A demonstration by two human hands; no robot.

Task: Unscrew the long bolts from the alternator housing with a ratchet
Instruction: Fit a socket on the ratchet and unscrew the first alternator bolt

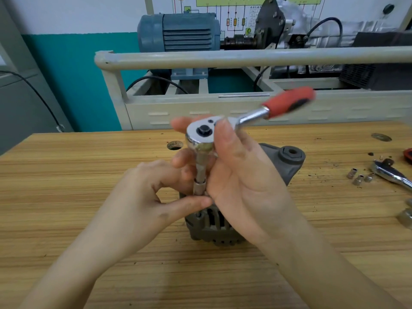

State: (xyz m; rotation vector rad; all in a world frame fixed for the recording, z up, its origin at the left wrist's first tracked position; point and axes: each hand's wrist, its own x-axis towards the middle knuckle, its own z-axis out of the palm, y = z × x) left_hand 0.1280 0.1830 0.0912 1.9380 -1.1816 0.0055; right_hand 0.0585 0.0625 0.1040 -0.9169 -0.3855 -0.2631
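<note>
A grey alternator housing (287,162) stands on the wooden bench (89,175), mostly hidden behind my hands. A chrome ratchet (200,134) with a red and black handle (289,102) stands above it, its extension bar and socket (199,186) pointing down onto the housing. My right hand (240,181) grips the ratchet head, thumb and fingers curled round it. My left hand (151,197) pinches the socket at its lower end between thumb and fingers. The bolt under the socket is hidden.
A second ratchet (390,172) and several small sockets (359,178) lie at the right of the bench. A hole (175,144) sits in the benchtop behind the housing. Beyond the bench stands a training rig with a beige rail (245,58) and a blue-grey motor (178,32).
</note>
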